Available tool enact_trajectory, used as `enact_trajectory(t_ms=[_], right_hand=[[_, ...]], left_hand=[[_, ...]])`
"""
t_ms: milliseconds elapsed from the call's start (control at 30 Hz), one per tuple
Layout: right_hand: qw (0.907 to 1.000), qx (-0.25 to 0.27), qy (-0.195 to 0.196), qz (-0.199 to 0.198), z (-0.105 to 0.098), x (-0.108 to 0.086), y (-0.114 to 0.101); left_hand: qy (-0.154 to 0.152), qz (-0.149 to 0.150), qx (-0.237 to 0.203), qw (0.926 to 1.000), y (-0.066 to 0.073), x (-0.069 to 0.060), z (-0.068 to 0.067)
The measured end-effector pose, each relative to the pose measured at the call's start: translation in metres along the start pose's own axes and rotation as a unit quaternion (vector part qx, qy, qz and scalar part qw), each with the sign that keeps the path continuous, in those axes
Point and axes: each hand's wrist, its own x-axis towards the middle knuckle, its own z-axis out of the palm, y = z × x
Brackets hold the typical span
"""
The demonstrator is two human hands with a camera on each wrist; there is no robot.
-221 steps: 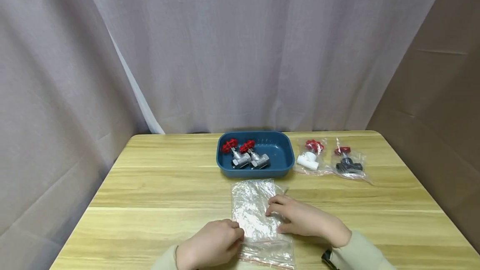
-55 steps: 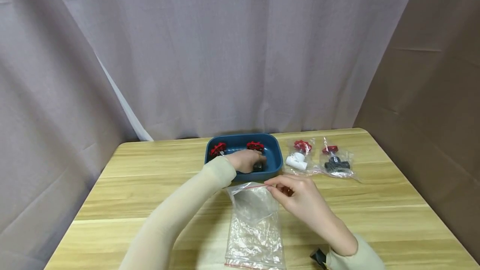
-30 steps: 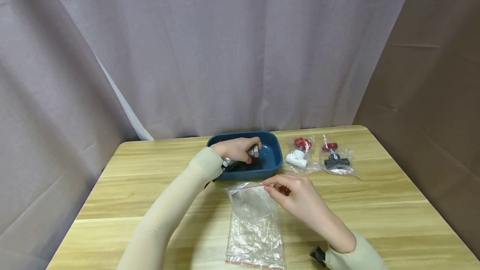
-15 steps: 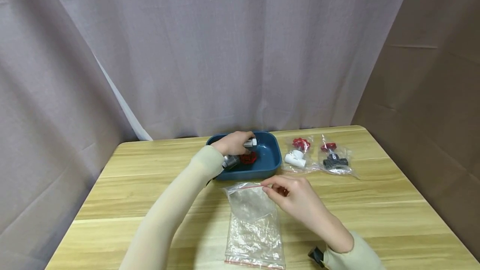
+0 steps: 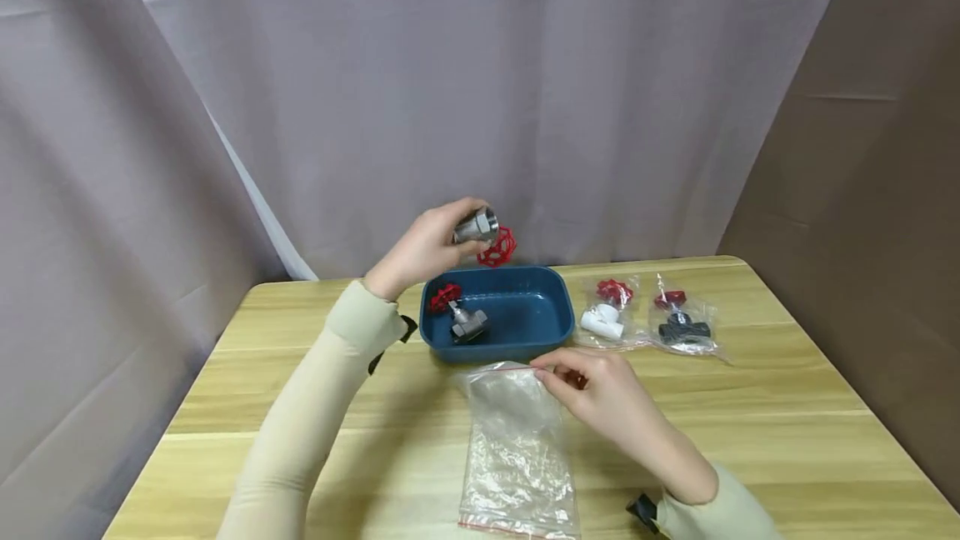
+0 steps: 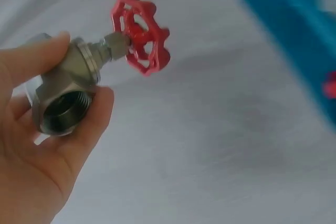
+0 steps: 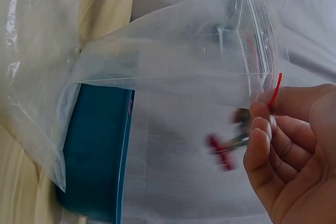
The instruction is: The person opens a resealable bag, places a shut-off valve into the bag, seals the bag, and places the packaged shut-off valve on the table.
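My left hand grips the silver body of a metal gate valve with a red handwheel, raised above the back of the blue tray. Its threaded opening shows in the left wrist view. A second metal valve with a red wheel lies in the tray's left part. My right hand pinches the red-striped top edge of a clear zip bag. The bag's upper end is lifted while its lower part lies on the table, over at least one more bag whose red seal faces me.
Right of the tray lie two bagged valves, one white and one dark grey, both with red wheels. The wooden table ends at a grey curtain behind, with a brown panel at the right.
My left hand went from the bags into the tray, took hold of one valve and raised it out. My right hand moved to the bag's upper edge, pinched it and has stayed there.
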Motion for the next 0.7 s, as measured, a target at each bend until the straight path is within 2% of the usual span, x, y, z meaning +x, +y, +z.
enact_trajectory(t_ms=[67, 133, 200, 267, 367, 467, 600, 700], right_hand=[[1.0000, 0.001, 0.003, -0.007, -0.001, 0.002, 0.001], [0.9999, 0.002, 0.005, -0.012, -0.003, 0.005, 0.002], [0.9999, 0.001, 0.006, -0.013, -0.003, 0.007, 0.003], [0.9999, 0.001, 0.005, -0.009, -0.004, 0.008, 0.004], [1.0000, 0.001, 0.001, 0.005, -0.004, 0.007, 0.003], [0.9998, 0.003, -0.004, 0.018, -0.004, 0.005, 0.002], [0.9999, -0.005, 0.002, 0.016, -0.005, 0.005, 0.001], [0.9999, -0.005, 0.008, 0.014, -0.005, 0.006, -0.001]], left_hand=[[0.021, 0.036, -0.015, 0.9990, 0.021, -0.007, -0.022], [0.028, 0.074, -0.019, 0.9967, 0.040, -0.018, -0.040], [0.029, 0.112, -0.010, 0.9932, 0.058, -0.030, -0.051], [0.026, 0.146, 0.002, 0.9890, 0.072, -0.041, -0.055], [0.026, 0.185, 0.026, 0.9821, 0.090, -0.060, -0.049], [0.024, 0.209, 0.037, 0.9770, 0.102, -0.082, -0.035], [0.015, 0.227, 0.050, 0.9725, 0.113, -0.106, -0.016], [0.008, 0.226, 0.068, 0.9717, 0.114, -0.117, -0.005]])
